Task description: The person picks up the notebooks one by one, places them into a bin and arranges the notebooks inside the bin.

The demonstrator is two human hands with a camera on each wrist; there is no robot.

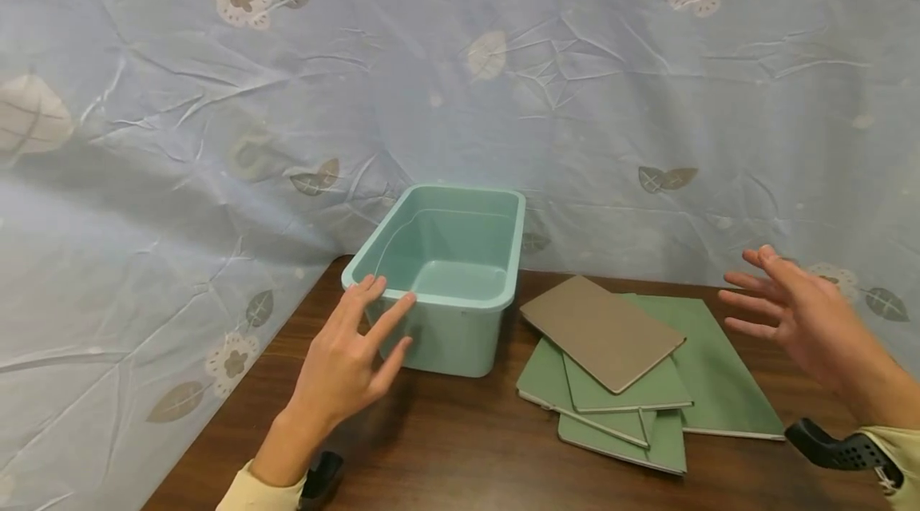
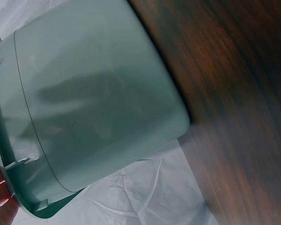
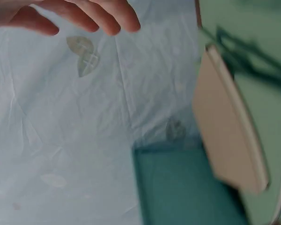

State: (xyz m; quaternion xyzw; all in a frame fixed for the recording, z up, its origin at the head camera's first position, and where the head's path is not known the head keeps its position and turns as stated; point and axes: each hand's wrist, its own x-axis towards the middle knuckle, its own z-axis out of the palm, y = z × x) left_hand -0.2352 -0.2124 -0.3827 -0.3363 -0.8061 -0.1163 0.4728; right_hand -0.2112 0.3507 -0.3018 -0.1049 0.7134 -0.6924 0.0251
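Note:
A pale teal plastic bin (image 1: 449, 343) stands on the table with nothing visible inside. At its near-left rim is my left hand (image 1: 345, 355), fingers spread; in the left wrist view, fingertips (image 2: 1, 197) lie at the bin's rim, though firm contact is hard to judge. My right hand (image 1: 812, 311) hovers in the air to the right, fingers extended and holding nothing. Below and left of it lies a loose pile of notebooks: a brown one (image 1: 600, 331) on top, several smaller green ones (image 1: 647, 387) beneath, and a larger green one (image 1: 726, 375) at the right.
The dark wooden table (image 1: 460, 447) carries everything. A pale blue-grey floral cloth (image 1: 446, 96) hangs behind the bin and along the left side. Black straps with devices sit on both wrists, the right-hand one (image 1: 834, 447) showing more fully.

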